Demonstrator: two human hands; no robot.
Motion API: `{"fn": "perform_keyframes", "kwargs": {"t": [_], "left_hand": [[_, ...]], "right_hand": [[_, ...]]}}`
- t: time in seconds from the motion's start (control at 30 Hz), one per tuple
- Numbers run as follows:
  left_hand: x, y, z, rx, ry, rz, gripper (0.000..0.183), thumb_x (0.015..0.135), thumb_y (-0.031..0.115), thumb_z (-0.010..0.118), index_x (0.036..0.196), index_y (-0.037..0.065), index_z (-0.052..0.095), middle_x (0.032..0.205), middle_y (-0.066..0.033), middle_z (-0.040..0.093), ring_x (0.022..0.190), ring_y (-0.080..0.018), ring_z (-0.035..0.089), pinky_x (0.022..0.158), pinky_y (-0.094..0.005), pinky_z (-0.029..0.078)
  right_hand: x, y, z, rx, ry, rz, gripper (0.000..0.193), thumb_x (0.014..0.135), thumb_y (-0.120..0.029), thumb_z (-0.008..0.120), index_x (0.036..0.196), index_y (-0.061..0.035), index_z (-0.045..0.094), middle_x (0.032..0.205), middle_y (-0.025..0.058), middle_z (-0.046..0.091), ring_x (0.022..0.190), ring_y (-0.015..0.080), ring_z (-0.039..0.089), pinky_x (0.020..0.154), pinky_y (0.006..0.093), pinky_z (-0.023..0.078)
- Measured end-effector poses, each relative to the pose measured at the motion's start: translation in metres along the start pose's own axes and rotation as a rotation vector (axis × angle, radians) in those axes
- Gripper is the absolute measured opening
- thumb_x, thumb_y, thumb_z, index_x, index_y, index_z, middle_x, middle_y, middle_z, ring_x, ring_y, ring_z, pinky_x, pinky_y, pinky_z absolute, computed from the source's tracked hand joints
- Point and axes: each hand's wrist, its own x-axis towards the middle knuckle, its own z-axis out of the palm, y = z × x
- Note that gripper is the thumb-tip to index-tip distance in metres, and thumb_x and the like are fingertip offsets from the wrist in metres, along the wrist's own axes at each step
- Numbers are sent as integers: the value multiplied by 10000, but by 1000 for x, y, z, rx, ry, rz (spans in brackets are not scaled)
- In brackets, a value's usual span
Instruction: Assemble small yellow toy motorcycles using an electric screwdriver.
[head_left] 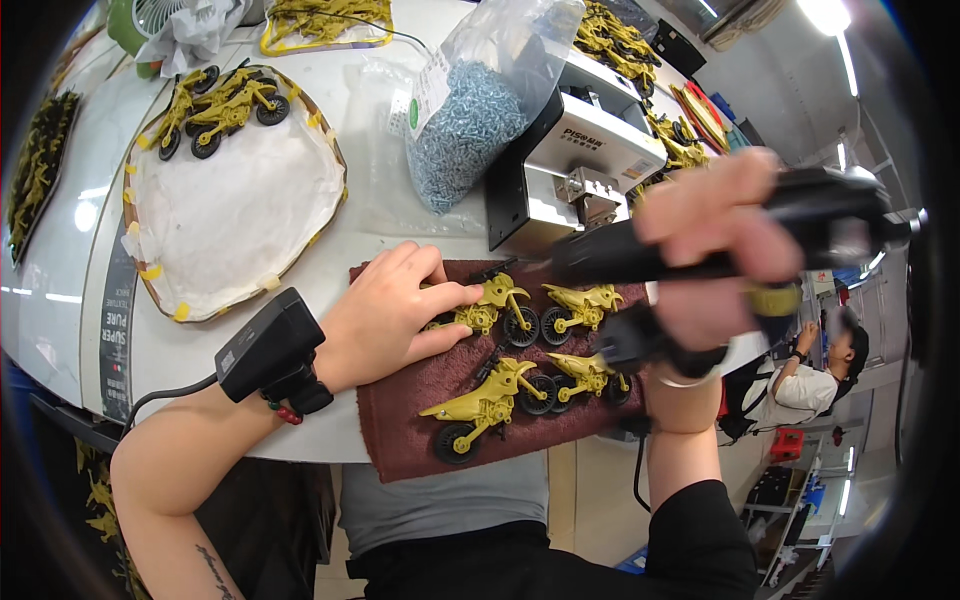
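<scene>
Several yellow toy motorcycles with black wheels lie on a folded maroon towel (395, 425) before me. My left hand (395, 305) pins the upper-left toy motorcycle (495, 303) to the cloth, thumb and index finger at its rear part. In my right hand (720, 225) is a black electric screwdriver (605, 252), held above the towel and pointing left; motion blurs both. The tool's tip is near that motorcycle's top, but I cannot tell whether they touch. To the right lies another motorcycle (585, 305); a third (485, 405) lies closer to me, next to a partly covered one (590, 378).
A clear bag of bluish screws (465, 130) leans by a white-and-black screw feeder (540, 190) beyond the towel. At left sits a paper-lined tray (235, 220) with finished-looking motorcycles (225, 105). A co-worker (810, 375) is at far right.
</scene>
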Motion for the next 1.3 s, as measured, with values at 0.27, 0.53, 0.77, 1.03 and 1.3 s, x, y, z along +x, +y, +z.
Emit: {"fn": "perform_keyframes", "kwargs": {"t": [0.27, 0.53, 0.77, 1.03, 1.3], "left_hand": [[-1, 1, 2, 1, -3, -2, 320, 710, 164, 680, 1016, 90, 624, 808, -78, 475, 787, -247, 471, 715, -339, 392], [0, 2, 1, 0, 7, -1, 320, 711, 164, 680, 1019, 95, 628, 809, -76, 482, 785, -245, 469, 708, -338, 388], [-1, 2, 2, -9, 11, -5, 320, 713, 163, 678, 1022, 96, 628, 813, -76, 482, 789, -245, 470, 713, -340, 387], [-1, 2, 2, 3, 10, 12, 315, 712, 159, 678, 1017, 99, 629, 806, -74, 477, 780, -244, 472, 710, -337, 390], [1, 3, 2, 14, 0, 19, 322, 712, 154, 677, 1027, 106, 628, 809, -75, 473, 784, -243, 468, 706, -338, 393]], "right_hand": [[16, -9, -47, 163, 256, 122, 123, 732, -86, 540, 730, -71, 418, 591, 15, 420, 535, 146, 454, 616, 317, 405], [-4, -9, -33, 193, 236, 253, 183, 708, -116, 589, 710, -68, 412, 555, 24, 416, 499, 140, 447, 558, 301, 402], [-36, -19, 2, 266, 182, 361, 267, 698, -82, 658, 806, -94, 413, 600, 7, 428, 528, 138, 469, 576, 308, 407], [-46, -2, 4, 301, 146, 392, 269, 710, -69, 664, 819, -90, 420, 587, 20, 475, 530, 139, 487, 589, 314, 428], [-47, 1, 2, 319, 72, 364, 263, 726, -68, 664, 817, -81, 419, 598, 18, 484, 531, 137, 489, 587, 314, 438]]}}
